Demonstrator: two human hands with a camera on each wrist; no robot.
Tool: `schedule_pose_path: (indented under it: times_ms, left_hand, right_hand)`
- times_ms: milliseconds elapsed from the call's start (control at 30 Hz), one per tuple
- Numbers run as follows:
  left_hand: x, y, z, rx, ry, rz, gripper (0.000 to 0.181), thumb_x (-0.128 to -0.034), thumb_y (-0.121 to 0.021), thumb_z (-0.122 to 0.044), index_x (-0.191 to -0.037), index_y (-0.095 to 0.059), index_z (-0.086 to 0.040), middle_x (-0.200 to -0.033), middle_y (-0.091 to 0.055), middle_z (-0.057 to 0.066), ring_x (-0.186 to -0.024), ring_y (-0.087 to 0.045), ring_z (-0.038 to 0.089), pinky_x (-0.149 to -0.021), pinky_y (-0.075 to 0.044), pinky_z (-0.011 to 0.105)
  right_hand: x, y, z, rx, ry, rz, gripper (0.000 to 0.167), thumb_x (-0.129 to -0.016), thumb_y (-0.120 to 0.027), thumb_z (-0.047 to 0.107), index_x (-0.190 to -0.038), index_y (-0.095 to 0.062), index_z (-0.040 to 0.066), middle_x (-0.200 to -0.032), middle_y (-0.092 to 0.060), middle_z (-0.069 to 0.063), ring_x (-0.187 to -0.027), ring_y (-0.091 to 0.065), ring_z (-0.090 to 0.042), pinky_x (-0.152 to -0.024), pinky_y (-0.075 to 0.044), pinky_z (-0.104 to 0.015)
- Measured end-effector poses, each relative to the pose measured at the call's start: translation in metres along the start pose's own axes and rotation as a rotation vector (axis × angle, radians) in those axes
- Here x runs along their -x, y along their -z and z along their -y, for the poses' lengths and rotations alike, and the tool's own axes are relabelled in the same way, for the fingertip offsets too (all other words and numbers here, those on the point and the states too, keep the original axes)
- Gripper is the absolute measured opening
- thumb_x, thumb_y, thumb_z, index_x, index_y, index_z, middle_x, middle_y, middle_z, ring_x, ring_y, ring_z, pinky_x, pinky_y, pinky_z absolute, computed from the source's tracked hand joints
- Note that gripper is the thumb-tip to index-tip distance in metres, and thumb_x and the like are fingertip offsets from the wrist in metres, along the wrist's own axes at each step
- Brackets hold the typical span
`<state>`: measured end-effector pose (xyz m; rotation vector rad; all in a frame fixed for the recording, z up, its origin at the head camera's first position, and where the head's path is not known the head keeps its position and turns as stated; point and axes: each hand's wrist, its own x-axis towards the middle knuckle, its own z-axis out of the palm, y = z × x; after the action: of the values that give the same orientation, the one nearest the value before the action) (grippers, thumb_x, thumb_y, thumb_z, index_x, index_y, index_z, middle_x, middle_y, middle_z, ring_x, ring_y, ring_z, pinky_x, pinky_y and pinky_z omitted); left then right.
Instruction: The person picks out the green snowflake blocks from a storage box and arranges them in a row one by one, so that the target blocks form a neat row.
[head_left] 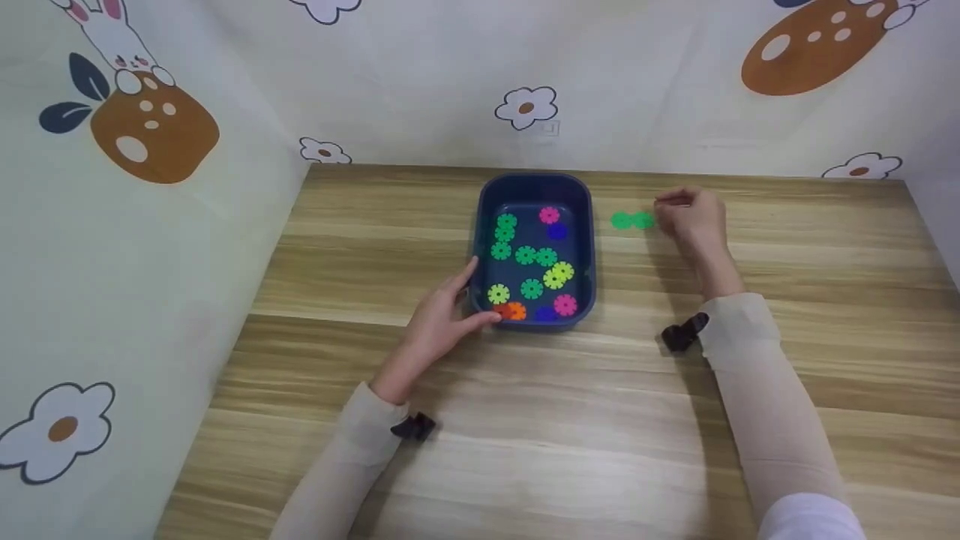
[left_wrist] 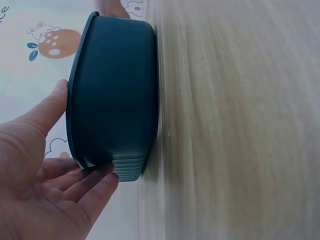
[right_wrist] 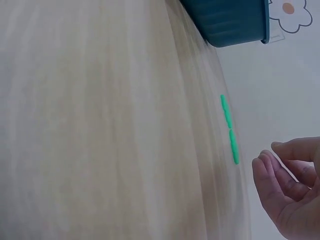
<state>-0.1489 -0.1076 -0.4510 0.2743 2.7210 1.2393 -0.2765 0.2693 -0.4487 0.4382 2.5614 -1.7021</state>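
Note:
A dark blue tray (head_left: 589, 255) holds flat notched discs: green, yellow, pink, blue and orange. My left hand (head_left: 435, 322) grips its near left corner; the left wrist view has that hand (left_wrist: 60, 185) with fingertips on the rim and wall of the tray (left_wrist: 115, 90). Right of the tray, two green discs (head_left: 622, 220) lie side by side on the table. Just beyond them is my right hand (head_left: 697, 225), fingers bent. In the right wrist view that hand (right_wrist: 292, 185) shows a gap between thumb and fingers, nothing visible in it, beside the green discs (right_wrist: 234, 146).
The wood-grain table (head_left: 562, 420) runs back to a patterned wall covering (head_left: 420, 90) close behind the tray. Another covered wall (head_left: 150, 285) stands along the left side. Black devices are strapped at both wrists.

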Motion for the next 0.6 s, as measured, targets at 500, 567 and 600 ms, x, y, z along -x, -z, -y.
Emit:
schedule_pose_path:
  times_ms: [500, 567, 600]
  left_hand:
    - [-0.001, -0.001, 0.000, 0.002, -0.005, -0.006, 0.089, -0.0838, -0.079, -0.034, -0.156, -0.033, -0.013, -0.157, -0.039, 0.020, -0.140, -0.048, 0.033, -0.115, -0.042, 0.042]
    - [-0.001, -0.001, 0.001, 0.007, -0.007, -0.007, 0.089, -0.0836, -0.080, -0.034, -0.156, -0.033, -0.012, -0.157, -0.040, 0.019, -0.139, -0.049, 0.032, -0.113, -0.044, 0.041]
    - [-0.002, -0.001, 0.001, 0.009, -0.010, -0.008, 0.089, -0.0835, -0.080, -0.034, -0.156, -0.033, -0.012, -0.157, -0.040, 0.019, -0.138, -0.050, 0.032, -0.112, -0.045, 0.040]
  right_hand:
    - [0.004, -0.003, 0.015, -0.017, 0.117, 0.000, 0.015, -0.092, -0.067, 0.004, -0.105, -0.069, -0.002, -0.071, -0.063, 0.019, -0.067, -0.063, 0.003, -0.059, -0.053, -0.012]
    - [0.005, -0.004, 0.017, -0.002, 0.135, 0.002, 0.018, -0.092, -0.067, 0.005, -0.107, -0.068, -0.004, -0.072, -0.063, 0.019, -0.068, -0.064, 0.003, -0.060, -0.054, -0.012]
    - [0.006, -0.004, 0.019, 0.003, 0.142, 0.002, 0.018, -0.092, -0.067, 0.006, -0.108, -0.068, -0.004, -0.072, -0.064, 0.020, -0.069, -0.065, 0.004, -0.061, -0.054, -0.011]
